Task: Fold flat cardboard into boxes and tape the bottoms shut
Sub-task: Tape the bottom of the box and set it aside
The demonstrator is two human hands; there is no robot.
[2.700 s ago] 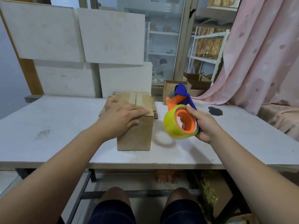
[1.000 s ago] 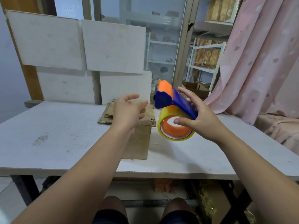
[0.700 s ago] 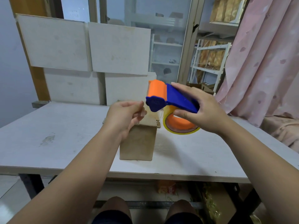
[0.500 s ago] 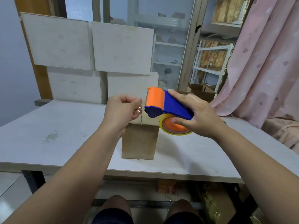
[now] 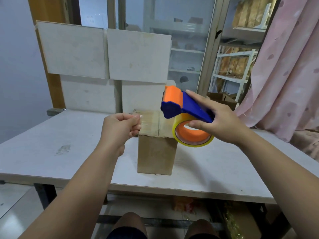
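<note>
From the head camera, a small brown cardboard box [image 5: 155,152] stands on a white table [image 5: 51,152], near the front edge and about in the middle. Its top flaps are folded down flat. The left hand [image 5: 119,128] is curled up at the top left edge of the box, and its thumb and fingers pinch the end of a strip of clear tape [image 5: 148,119]. The strip runs across the top of the box to the tape dispenser [image 5: 183,107], which is blue and orange. The right hand [image 5: 222,125] grips the dispenser just above the right side of the box, with its fingers laid along the blue top and its thumb on the orange middle of the yellow tape roll [image 5: 191,135]. White boards [image 5: 103,54] lean up behind the table. A pink curtain [image 5: 284,66] hangs on the right. White shelves [image 5: 231,66] stand far back, past a glass door. The person's knees [image 5: 127,223] show under the table.
</note>
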